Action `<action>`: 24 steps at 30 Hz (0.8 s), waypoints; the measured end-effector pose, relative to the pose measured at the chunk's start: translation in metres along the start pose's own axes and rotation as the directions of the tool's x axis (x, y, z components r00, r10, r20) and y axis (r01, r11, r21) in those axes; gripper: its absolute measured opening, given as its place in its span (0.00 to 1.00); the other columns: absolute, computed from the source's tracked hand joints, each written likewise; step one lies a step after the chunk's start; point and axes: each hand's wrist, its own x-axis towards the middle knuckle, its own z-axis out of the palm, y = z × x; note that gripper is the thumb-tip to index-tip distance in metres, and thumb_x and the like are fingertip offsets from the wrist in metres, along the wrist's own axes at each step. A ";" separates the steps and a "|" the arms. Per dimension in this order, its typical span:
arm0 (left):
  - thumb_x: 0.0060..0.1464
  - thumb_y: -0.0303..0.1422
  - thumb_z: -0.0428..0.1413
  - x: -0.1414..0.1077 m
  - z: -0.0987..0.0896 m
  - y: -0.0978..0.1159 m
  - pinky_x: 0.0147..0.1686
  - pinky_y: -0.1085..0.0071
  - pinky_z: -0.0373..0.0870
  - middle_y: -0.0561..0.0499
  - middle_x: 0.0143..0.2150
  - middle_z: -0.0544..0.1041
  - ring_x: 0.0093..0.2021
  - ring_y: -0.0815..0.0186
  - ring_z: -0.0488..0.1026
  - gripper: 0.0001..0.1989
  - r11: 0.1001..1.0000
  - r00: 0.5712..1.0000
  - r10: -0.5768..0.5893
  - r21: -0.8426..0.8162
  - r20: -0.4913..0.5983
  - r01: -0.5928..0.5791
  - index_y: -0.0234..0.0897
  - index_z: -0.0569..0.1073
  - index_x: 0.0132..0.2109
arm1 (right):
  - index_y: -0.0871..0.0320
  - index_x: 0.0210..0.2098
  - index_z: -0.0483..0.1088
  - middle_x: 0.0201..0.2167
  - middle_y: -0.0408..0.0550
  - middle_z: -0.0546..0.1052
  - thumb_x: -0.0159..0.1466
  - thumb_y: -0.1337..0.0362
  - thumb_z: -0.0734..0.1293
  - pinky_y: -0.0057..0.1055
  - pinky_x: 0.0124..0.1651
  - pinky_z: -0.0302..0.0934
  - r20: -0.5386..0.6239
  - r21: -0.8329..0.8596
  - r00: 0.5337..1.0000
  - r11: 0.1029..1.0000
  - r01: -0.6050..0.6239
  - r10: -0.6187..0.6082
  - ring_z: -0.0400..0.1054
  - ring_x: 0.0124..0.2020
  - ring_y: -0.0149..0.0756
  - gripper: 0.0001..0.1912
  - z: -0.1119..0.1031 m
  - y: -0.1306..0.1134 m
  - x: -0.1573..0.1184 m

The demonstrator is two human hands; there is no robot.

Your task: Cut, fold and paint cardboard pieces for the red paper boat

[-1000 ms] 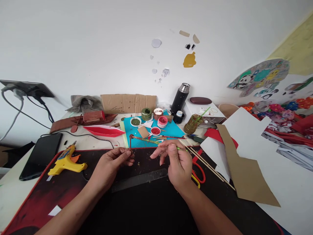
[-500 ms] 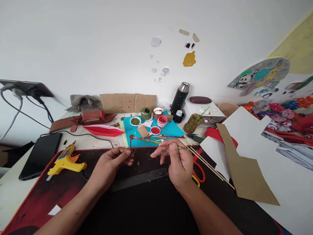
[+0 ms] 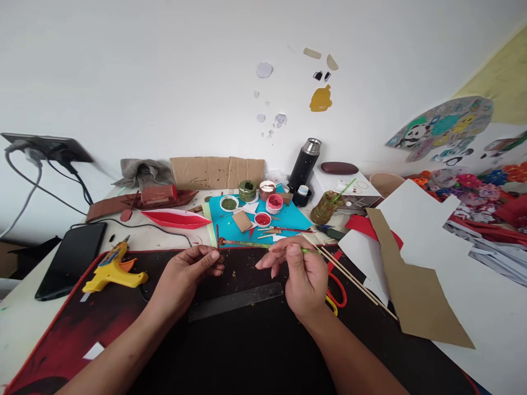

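Pinched between the thumb and fingers of my left hand [image 3: 181, 277] is a thin stick [image 3: 218, 235], painted reddish brown and held upright. My right hand [image 3: 303, 280] grips a paintbrush [image 3: 247, 244] with a green, paint-smeared handle. The brush points left, and its brown-coated bristles lie against the stick just above my left fingers. A clear ruler [image 3: 236, 302] lies on the dark mat below both hands. Behind them are open pots of green paint [image 3: 247, 190] and red paint [image 3: 274, 203] on a blue sheet [image 3: 222, 226].
At left lie a yellow glue gun [image 3: 113, 270] and a black phone [image 3: 71, 260]. Red-handled scissors [image 3: 340, 291], wooden sticks [image 3: 354, 280] and cut cardboard [image 3: 428, 302] are at right. A brown model boat [image 3: 152, 197], a black flask [image 3: 303, 164] and a murky jar [image 3: 324, 208] stand behind.
The brush tip has slid down the stick, from near its top to just above my left fingers. Both hands have kept their grips, and the view has shifted slightly.
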 end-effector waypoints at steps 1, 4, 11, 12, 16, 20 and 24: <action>0.24 0.50 0.85 0.000 0.000 0.000 0.30 0.73 0.79 0.49 0.28 0.84 0.27 0.67 0.78 0.29 1.000 1.000 0.001 -0.002 -0.002 -0.001 0.35 0.85 0.29 | 0.56 0.41 0.79 0.28 0.49 0.84 0.83 0.52 0.62 0.28 0.24 0.67 -0.003 0.000 1.000 1.000 -0.004 0.004 0.82 0.27 0.38 0.21 0.000 0.000 0.000; 0.25 0.50 0.85 0.001 -0.001 0.000 0.30 0.73 0.79 0.49 0.28 0.84 0.27 0.67 0.78 0.29 1.000 1.000 -0.002 -0.001 -0.007 0.002 0.35 0.85 0.30 | 0.56 0.41 0.79 0.27 0.48 0.83 0.83 0.52 0.63 0.28 0.23 0.67 0.017 0.019 1.000 1.000 -0.013 0.013 0.83 0.28 0.39 0.21 0.000 -0.001 0.000; 0.25 0.50 0.85 0.001 -0.002 -0.002 0.30 0.73 0.79 0.48 0.28 0.84 0.27 0.67 0.79 0.29 1.000 1.000 0.005 0.008 0.009 -0.005 0.36 0.85 0.30 | 0.56 0.42 0.79 0.29 0.49 0.84 0.83 0.52 0.62 0.29 0.23 0.66 0.010 0.001 1.000 1.000 -0.012 0.012 0.83 0.28 0.39 0.20 0.000 0.000 0.001; 0.25 0.51 0.85 0.001 -0.002 -0.002 0.30 0.73 0.79 0.48 0.28 0.84 0.27 0.67 0.79 0.29 1.000 1.000 0.003 0.008 0.010 -0.003 0.36 0.85 0.30 | 0.56 0.42 0.79 0.29 0.49 0.84 0.83 0.52 0.63 0.29 0.23 0.66 0.018 0.003 1.000 1.000 -0.017 0.017 0.83 0.28 0.39 0.21 0.000 -0.001 0.001; 0.24 0.51 0.85 0.002 -0.002 -0.002 0.30 0.75 0.78 0.48 0.28 0.84 0.27 0.68 0.78 0.30 1.000 1.000 -0.008 0.000 0.015 0.008 0.36 0.86 0.30 | 0.56 0.39 0.79 0.27 0.48 0.83 0.83 0.50 0.63 0.29 0.23 0.66 0.010 0.021 1.000 1.000 -0.023 0.023 0.83 0.27 0.39 0.22 0.000 -0.002 0.001; 0.24 0.51 0.85 0.001 -0.001 -0.001 0.29 0.74 0.78 0.47 0.28 0.85 0.27 0.67 0.78 0.30 1.000 1.000 -0.007 0.004 0.020 0.007 0.35 0.85 0.29 | 0.56 0.41 0.79 0.29 0.50 0.84 0.83 0.50 0.62 0.29 0.23 0.66 0.005 -0.001 1.000 1.000 -0.020 0.020 0.82 0.27 0.38 0.22 0.000 -0.001 0.001; 0.24 0.51 0.85 0.000 0.000 0.000 0.29 0.73 0.78 0.48 0.28 0.84 0.27 0.67 0.78 0.30 1.000 1.000 0.002 0.006 0.009 -0.002 0.35 0.85 0.30 | 0.56 0.41 0.79 0.27 0.48 0.83 0.83 0.51 0.63 0.28 0.23 0.66 0.032 0.011 0.999 1.000 -0.022 0.022 0.82 0.27 0.37 0.21 0.000 0.000 0.001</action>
